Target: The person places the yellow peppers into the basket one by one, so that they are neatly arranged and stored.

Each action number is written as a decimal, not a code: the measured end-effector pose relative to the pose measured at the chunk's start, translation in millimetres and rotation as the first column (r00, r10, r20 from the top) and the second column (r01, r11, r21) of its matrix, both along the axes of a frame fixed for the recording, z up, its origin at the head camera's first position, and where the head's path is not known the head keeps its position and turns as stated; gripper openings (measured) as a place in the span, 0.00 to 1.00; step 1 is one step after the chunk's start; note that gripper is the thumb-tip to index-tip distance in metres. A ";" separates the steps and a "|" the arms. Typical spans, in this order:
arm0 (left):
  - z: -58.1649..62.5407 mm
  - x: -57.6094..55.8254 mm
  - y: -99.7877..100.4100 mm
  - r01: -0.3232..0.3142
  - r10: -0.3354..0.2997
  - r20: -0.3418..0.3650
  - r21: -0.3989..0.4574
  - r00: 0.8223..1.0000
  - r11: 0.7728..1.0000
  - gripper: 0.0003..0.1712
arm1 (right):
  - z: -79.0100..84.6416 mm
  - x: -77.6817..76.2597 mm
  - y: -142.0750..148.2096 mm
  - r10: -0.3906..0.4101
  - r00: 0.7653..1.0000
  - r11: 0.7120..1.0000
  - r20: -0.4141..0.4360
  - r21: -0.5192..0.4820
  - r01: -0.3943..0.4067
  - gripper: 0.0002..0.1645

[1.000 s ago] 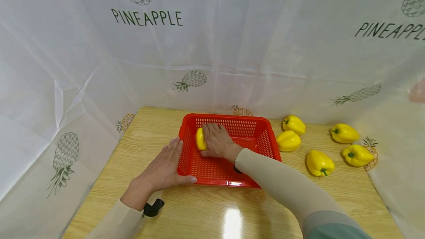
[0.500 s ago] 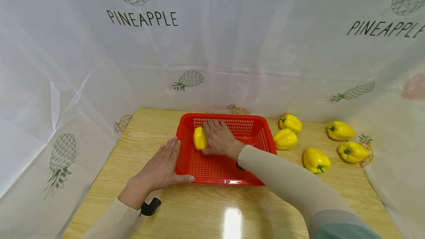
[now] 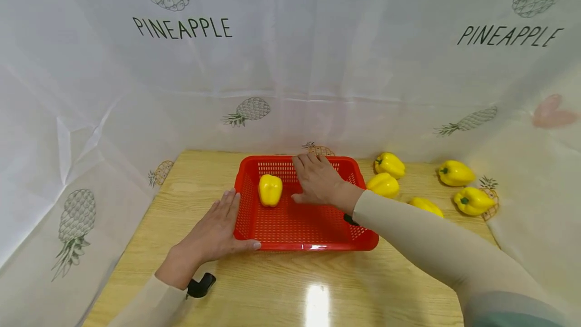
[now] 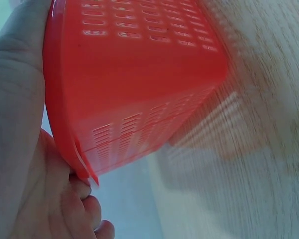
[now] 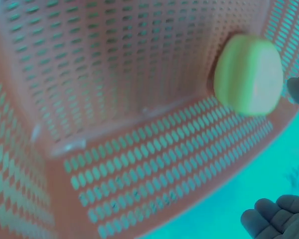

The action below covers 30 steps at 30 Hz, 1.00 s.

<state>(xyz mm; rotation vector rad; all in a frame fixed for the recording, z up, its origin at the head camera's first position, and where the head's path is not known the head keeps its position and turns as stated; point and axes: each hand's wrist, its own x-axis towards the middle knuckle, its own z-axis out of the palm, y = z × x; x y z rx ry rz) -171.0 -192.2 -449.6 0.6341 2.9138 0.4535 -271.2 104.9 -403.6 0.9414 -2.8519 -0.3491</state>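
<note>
A red perforated plastic basket (image 3: 299, 226) stands on the wooden table, with one yellow bell pepper (image 3: 270, 190) lying inside at its left. My left hand (image 3: 213, 228) rests on the basket's front left corner, fingers straight along the left rim and thumb along the front rim. In the left wrist view, the basket's outer wall (image 4: 139, 74) shows beneath that hand. My right hand (image 3: 320, 180) is over the basket, fingers spread and holding nothing, to the right of the pepper. The right wrist view has the pepper (image 5: 249, 74) apart from the right hand's fingers (image 5: 276, 219).
Right of the basket lie several more yellow peppers: two close to its rim, the nearer one (image 3: 383, 184) beside it, one (image 3: 426, 206) partly behind my right sleeve, and a pair (image 3: 474, 201) farther right. A white pineapple-print curtain (image 3: 290, 64) hangs behind and beside the table (image 3: 254, 286).
My right hand has let go of the yellow bell pepper and moved right and up from it. The pepper stays in the basket's left part. My left hand keeps its place on the rim.
</note>
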 end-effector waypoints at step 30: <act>-0.3 0.1 0.9 -0.008 0.007 0.013 0.041 1.000 0.999 0.82 | -28.2 72.2 263.7 -0.320 0.927 0.917 -0.195 -0.308 0.252 0.51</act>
